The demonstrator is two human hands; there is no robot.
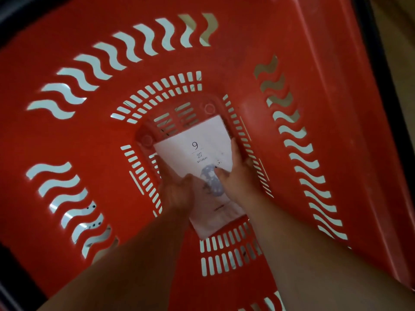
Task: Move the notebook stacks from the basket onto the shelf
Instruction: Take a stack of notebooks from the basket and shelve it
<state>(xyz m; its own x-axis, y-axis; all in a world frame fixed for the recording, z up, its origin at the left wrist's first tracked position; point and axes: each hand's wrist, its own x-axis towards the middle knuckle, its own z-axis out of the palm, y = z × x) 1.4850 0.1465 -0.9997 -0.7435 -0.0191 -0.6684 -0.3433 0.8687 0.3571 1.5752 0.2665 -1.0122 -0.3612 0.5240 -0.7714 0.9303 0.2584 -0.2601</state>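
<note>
Lying flat on the floor of the red basket (235,59), slightly askew, is the notebook stack (202,140). Its far right corner is close to the basket's right wall. Only the white top cover shows, so how many notebooks lie beneath it cannot be told. The cover is printed with a large "9", below it "27" and the word "SATURDAY", and under those a blue-grey spotted figure partly hidden by the hands. A small line of print nearer the person is too blurred to read.

Both bare arms reach down into the basket. The left hand (177,191) is at the stack's left edge, thumb lying over the cover and fingers curled down out of sight along that edge. It is blurred, but it appears to grip the stack. The right hand (239,178) holds the right edge, thumb on the cover beside the figure and fingers wrapped along the side.

Around the stack the basket's lower walls are pierced by rows of short straight slots (143,173), and higher up by bands of wavy slots (65,90) with a pale surface showing through them.
</note>
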